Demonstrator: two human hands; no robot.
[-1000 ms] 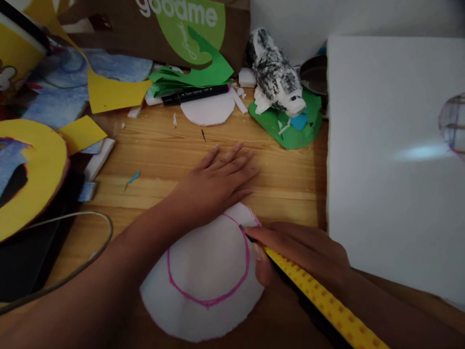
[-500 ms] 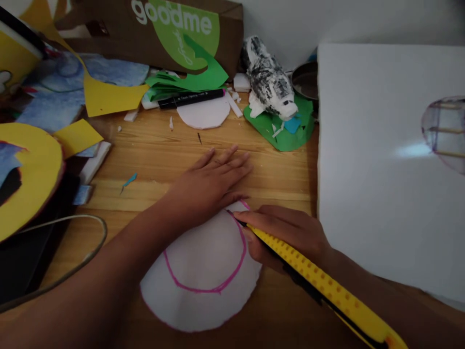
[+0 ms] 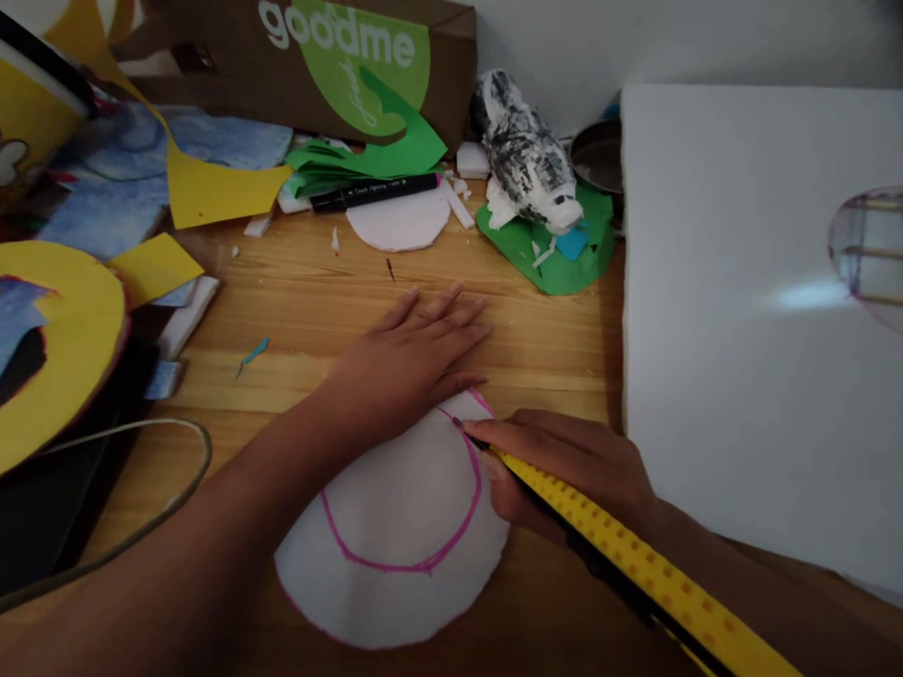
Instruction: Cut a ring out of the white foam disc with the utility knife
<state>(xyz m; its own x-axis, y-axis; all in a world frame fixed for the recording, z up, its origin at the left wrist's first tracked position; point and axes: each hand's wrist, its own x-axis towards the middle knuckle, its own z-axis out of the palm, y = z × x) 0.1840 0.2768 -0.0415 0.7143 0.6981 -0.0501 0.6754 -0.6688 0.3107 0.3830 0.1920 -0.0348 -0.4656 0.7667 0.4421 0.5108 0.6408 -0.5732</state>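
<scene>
A round white foam board piece point(image 3: 395, 602) lies on the wooden table, with a pink curved line drawn inside its edge. My left hand point(image 3: 413, 362) rests flat across its far part, fingers spread over the wood beyond. In my right hand point(image 3: 575, 465) is a yellow and black utility knife point(image 3: 621, 541), its handle slanting down toward the lower right. The knife's tip meets the pink line at the piece's upper right, close to my left thumb. My left hand and forearm hide the piece's upper left part.
Behind are a brown goodme bag point(image 3: 232, 66), green paper point(image 3: 402, 150), a black marker point(image 3: 377, 193) and a black-and-white painted figure point(image 3: 529, 155). A large white board point(image 3: 734, 404) lies right. At left are a yellow ring point(image 3: 91, 348) and a looping cable point(image 3: 201, 470).
My right hand and the knife have shifted slightly down and to the right along the pink line. My left hand stays spread in place.
</scene>
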